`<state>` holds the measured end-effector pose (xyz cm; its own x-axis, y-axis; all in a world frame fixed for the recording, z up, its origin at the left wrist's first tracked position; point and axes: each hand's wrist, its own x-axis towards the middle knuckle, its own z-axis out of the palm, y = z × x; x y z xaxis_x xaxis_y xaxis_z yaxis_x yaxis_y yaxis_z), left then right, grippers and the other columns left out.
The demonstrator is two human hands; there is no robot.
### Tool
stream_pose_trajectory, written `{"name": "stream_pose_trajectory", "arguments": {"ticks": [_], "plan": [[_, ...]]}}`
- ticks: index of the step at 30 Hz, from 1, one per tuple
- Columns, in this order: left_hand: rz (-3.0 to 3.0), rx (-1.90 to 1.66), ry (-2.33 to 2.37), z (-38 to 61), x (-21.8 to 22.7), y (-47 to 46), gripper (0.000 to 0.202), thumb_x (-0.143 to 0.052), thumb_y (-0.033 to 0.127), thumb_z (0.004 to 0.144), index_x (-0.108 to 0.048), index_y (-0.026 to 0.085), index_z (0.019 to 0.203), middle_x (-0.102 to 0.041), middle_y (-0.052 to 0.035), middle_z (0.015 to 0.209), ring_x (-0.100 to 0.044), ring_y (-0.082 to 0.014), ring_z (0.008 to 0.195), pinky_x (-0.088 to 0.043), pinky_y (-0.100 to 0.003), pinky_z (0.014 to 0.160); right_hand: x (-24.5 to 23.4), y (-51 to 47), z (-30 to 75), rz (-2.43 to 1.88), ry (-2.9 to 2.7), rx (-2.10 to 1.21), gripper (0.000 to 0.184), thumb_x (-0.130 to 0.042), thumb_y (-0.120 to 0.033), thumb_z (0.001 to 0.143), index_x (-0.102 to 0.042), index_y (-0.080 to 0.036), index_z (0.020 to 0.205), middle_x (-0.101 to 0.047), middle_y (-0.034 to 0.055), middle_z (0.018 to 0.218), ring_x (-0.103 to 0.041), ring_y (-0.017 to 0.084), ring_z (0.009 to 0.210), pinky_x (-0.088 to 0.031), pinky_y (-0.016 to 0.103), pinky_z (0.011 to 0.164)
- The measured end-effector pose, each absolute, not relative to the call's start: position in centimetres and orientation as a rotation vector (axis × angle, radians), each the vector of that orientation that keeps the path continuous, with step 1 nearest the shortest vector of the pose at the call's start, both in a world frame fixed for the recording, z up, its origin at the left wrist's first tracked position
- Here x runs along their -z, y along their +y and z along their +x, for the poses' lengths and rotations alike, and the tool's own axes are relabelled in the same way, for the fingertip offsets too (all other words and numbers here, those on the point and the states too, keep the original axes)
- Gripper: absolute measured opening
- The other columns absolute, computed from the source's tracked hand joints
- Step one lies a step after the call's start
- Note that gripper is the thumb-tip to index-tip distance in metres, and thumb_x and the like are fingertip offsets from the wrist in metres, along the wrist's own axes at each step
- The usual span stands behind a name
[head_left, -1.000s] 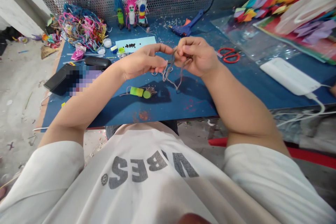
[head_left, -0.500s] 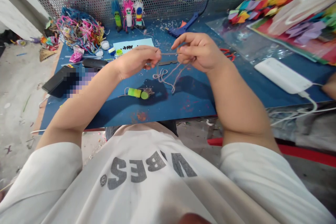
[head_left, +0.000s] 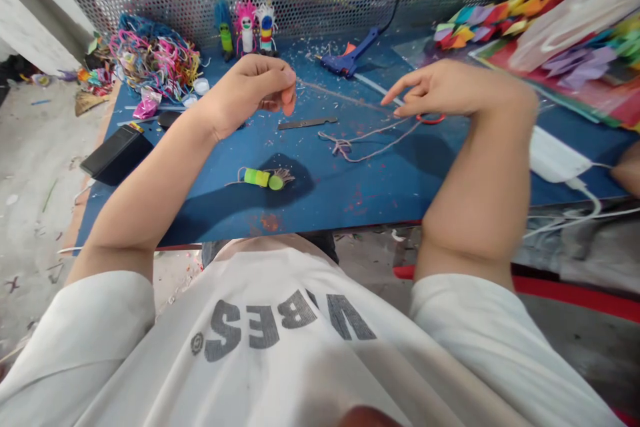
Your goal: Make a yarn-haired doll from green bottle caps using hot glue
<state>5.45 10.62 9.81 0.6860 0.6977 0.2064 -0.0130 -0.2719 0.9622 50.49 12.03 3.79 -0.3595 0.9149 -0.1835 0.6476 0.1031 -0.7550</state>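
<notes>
My left hand (head_left: 263, 87) is closed, pinching one end of a thin greyish-pink yarn (head_left: 345, 95) between thumb and fingers. The yarn runs taut across to my right hand (head_left: 440, 88), whose thumb and bent fingers are closed on it. Below that hand, the slack of the yarn hangs in a loop with a small tangle over the table. Closer to me lies a small green-and-yellow banded roll (head_left: 257, 177) with a round green end and frayed yarn strands. A flat metal blade (head_left: 307, 123) rests between the hands. Red-handled scissors (head_left: 430, 119) are partly hidden beneath my right hand.
A blue glue gun (head_left: 345, 63) lies at the back, near three yarn-haired dolls (head_left: 246, 27). A yarn heap (head_left: 153, 57) and black box (head_left: 116, 153) are at left. Coloured paper pieces (head_left: 465, 25) and a white power strip (head_left: 560, 155) are at right, by another person's arm (head_left: 627, 170).
My hands have moved apart: the right hand went right, the left slightly left and up. The yarn between them has lengthened, and its slack loop has shifted right.
</notes>
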Motion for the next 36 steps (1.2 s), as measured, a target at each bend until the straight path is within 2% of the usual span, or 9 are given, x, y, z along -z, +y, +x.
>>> {"name": "stream_pose_trajectory", "arguments": {"ticks": [4, 7, 8, 10, 13, 16, 23, 29, 36], "plan": [[1.802, -0.727, 0.597, 5.9, -9.4, 10.2, 0.034, -0.078, 0.040, 0.102, -0.077, 0.019, 0.075, -0.076, -0.0050, 0.081, -0.065, -0.0148, 0.077, -0.046, -0.034, 0.077, -4.3, 11.1, 47.1, -1.283, -2.091, -0.771, 0.044, -0.103, 0.009, 0.062, -0.080, -0.016, 0.089, -0.062, -0.0058, 0.062, -0.043, 0.006, 0.051, -0.027, 0.026, 0.044], [1.876, -0.641, 0.607, 6.3, -8.8, 10.0, 0.031, -0.067, 0.021, 0.108, -0.078, 0.015, 0.079, -0.078, -0.0050, 0.082, -0.065, -0.0116, 0.076, -0.051, -0.029, 0.079, -5.8, 8.9, 40.9, -0.975, -1.914, -0.619, 0.017, -0.092, -0.013, 0.096, -0.077, -0.021, 0.096, -0.066, 0.0004, 0.076, -0.043, 0.012, 0.065, -0.033, 0.030, 0.059], [1.891, -0.614, 0.608, 6.3, -8.6, 9.9, 0.031, -0.067, 0.021, 0.108, -0.078, 0.015, 0.080, -0.078, -0.0050, 0.082, -0.067, -0.0118, 0.076, -0.053, -0.028, 0.080, -6.4, 8.0, 38.6, -0.911, -1.961, -0.705, 0.016, -0.093, -0.023, 0.098, -0.079, -0.020, 0.106, -0.073, 0.0042, 0.088, -0.049, 0.013, 0.069, -0.037, 0.032, 0.064], [1.897, -0.568, 0.625, 6.3, -7.9, 9.7, 0.027, -0.072, 0.025, 0.107, -0.078, 0.015, 0.083, -0.079, -0.0042, 0.081, -0.070, -0.0135, 0.077, -0.057, -0.029, 0.082, -7.3, 6.4, 34.3, -0.900, -2.079, -0.784, 0.038, -0.101, -0.034, 0.089, -0.081, -0.020, 0.117, -0.078, 0.0071, 0.102, -0.055, 0.016, 0.073, -0.037, 0.034, 0.067], [1.855, -0.522, 0.645, 6.0, -6.6, 9.2, 0.028, -0.077, 0.031, 0.106, -0.077, 0.015, 0.083, -0.077, -0.0038, 0.077, -0.071, -0.0152, 0.075, -0.060, -0.030, 0.080, -7.5, 5.1, 30.0, -0.972, -2.177, -0.744, 0.028, -0.100, -0.037, 0.086, -0.079, -0.021, 0.094, -0.068, 0.0031, 0.079, -0.052, 0.018, 0.069, -0.030, 0.035, 0.067], [1.753, -0.536, 0.681, 5.7, -5.1, 8.9, 0.033, -0.073, 0.033, 0.110, -0.077, 0.014, 0.083, -0.078, -0.0064, 0.079, -0.071, -0.0150, 0.074, -0.060, -0.030, 0.079, -6.5, 5.1, 28.5, -0.973, -2.120, -0.819, 0.031, -0.095, -0.039, 0.091, -0.072, -0.022, 0.078, -0.056, 0.0008, 0.065, -0.044, 0.018, 0.065, -0.026, 0.034, 0.064], [1.608, -0.715, 0.696, 5.4, -1.7, 9.7, 0.039, -0.072, 0.038, 0.112, -0.077, 0.015, 0.081, -0.080, -0.0071, 0.082, -0.071, -0.0132, 0.073, -0.057, -0.028, 0.077, -2.8, 6.4, 28.5, -0.904, -1.961, -0.960, 0.030, -0.085, -0.046, 0.100, -0.071, -0.023, 0.086, -0.067, 0.0018, 0.077, -0.046, 0.016, 0.065, -0.031, 0.034, 0.062], [1.599, -0.789, 0.687, 5.8, 0.1, 9.9, 0.025, -0.084, 0.033, 0.103, -0.076, 0.016, 0.085, -0.080, -0.0061, 0.082, -0.072, -0.0137, 0.076, -0.056, -0.028, 0.078, -1.4, 7.0, 29.0, -0.934, -1.965, -0.872, 0.025, -0.084, -0.037, 0.098, -0.068, -0.024, 0.084, -0.062, 0.0006, 0.074, -0.044, 0.017, 0.065, -0.030, 0.035, 0.063], [1.546, -0.848, 0.779, 6.1, 0.5, 9.0, 0.024, -0.077, 0.029, 0.106, -0.075, 0.017, 0.086, -0.079, -0.0053, 0.091, -0.071, -0.0140, 0.086, -0.055, -0.028, 0.084, -0.6, 7.0, 29.4, -0.886, -1.912, -0.994, 0.027, -0.091, -0.037, 0.096, -0.071, -0.023, 0.086, -0.057, 0.0007, 0.074, -0.040, 0.017, 0.067, -0.030, 0.035, 0.062]]}}
